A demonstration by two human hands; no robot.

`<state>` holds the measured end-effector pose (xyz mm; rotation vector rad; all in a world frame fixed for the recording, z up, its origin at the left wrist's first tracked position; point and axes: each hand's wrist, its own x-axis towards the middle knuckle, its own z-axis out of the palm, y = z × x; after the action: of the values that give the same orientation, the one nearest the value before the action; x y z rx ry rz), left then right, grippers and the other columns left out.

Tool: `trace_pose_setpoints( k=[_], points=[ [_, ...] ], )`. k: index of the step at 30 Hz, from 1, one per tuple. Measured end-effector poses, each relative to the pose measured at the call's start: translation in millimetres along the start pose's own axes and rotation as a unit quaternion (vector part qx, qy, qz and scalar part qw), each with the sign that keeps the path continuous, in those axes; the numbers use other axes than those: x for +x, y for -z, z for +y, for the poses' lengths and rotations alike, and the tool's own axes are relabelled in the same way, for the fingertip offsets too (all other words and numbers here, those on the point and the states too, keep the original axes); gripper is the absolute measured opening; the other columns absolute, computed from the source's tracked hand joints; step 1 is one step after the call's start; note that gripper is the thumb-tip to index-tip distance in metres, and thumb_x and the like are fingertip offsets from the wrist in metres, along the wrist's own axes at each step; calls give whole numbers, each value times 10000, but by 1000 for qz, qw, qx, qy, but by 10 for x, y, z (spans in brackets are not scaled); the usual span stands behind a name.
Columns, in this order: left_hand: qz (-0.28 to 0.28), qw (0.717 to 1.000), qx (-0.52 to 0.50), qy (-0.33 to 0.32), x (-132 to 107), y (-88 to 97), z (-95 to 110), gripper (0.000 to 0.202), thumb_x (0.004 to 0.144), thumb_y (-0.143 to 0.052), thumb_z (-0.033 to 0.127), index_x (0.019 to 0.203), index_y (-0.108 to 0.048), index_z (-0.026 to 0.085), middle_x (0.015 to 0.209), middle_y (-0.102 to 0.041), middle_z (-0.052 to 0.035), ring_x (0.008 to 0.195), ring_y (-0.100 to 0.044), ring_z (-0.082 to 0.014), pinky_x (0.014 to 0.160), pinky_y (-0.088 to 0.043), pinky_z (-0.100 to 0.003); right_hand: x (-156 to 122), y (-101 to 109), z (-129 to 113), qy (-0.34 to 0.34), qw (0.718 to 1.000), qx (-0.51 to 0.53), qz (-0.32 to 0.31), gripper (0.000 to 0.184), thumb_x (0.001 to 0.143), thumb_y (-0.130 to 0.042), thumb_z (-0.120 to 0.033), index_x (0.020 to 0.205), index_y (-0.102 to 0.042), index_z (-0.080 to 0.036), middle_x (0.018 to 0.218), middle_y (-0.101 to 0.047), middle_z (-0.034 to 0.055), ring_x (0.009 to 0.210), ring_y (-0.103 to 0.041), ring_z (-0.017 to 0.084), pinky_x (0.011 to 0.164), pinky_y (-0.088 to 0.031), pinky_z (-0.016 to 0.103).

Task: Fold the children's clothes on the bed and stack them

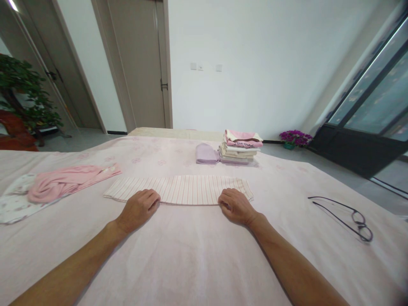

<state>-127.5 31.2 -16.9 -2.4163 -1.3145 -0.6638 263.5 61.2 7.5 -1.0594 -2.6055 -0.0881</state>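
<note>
A cream garment with thin stripes [191, 190] lies folded into a long strip across the bed in front of me; its exact kind I cannot tell. My left hand [140, 208] has its fingers curled closed on the near edge, left of the middle. On the same edge, towards the right end, my right hand [235, 205] is closed with bent fingers. Both hands rest low on the bed, and the fingertips are partly hidden beneath the knuckles.
Beyond the strip stand a stack of folded clothes [240, 148] and a folded lilac garment [207, 154]. Pink clothing [70, 182] lies loosely over white patterned clothing [15, 199] at the left. Eyeglasses [358, 221] lie unfolded on the pink bedsheet [178, 255] at the right.
</note>
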Motion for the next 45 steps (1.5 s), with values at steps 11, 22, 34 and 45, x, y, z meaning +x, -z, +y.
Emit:
trace_pose_setpoints(
  k=[11, 22, 34, 45],
  points=[
    [-30, 993, -105, 40, -28, 8, -55, 294, 1017, -353, 265, 878, -604, 198, 882, -645, -51, 864, -588, -178, 822, -469, -316, -76, -112, 262, -208, 976, -48, 53, 185, 853, -501, -165, 877, -676, -219, 818, -687, 23, 792, -586, 175, 724, -347, 283],
    [79, 888, -1, 454, -269, 272, -945, 369, 972, -324, 380, 1005, -656, 222, 1104, -671, -62, 969, -622, -227, 795, -453, -325, -69, -174, 443, -280, 956, -82, 46, 216, 910, -473, -216, 964, -680, -254, 929, -718, 24, 878, -620, 204, 728, -360, 300],
    [-88, 834, 30, 544, -482, 308, -1227, 401, 872, -422, 503, 968, -672, 203, 1068, -703, -138, 950, -653, -330, 701, -467, -381, -57, -176, 446, -303, 949, -77, 31, 225, 891, -480, -226, 988, -681, -257, 932, -716, 41, 886, -628, 210, 727, -376, 310],
    [-79, 830, 33, 550, -489, 299, -1244, 294, 840, -451, 445, 890, -642, 227, 1024, -711, -100, 892, -653, -296, 669, -452, -360, -52, -177, 454, -293, 952, -82, 26, 233, 895, -469, -217, 991, -678, -255, 945, -717, 34, 894, -627, 209, 734, -377, 307]
  ],
)
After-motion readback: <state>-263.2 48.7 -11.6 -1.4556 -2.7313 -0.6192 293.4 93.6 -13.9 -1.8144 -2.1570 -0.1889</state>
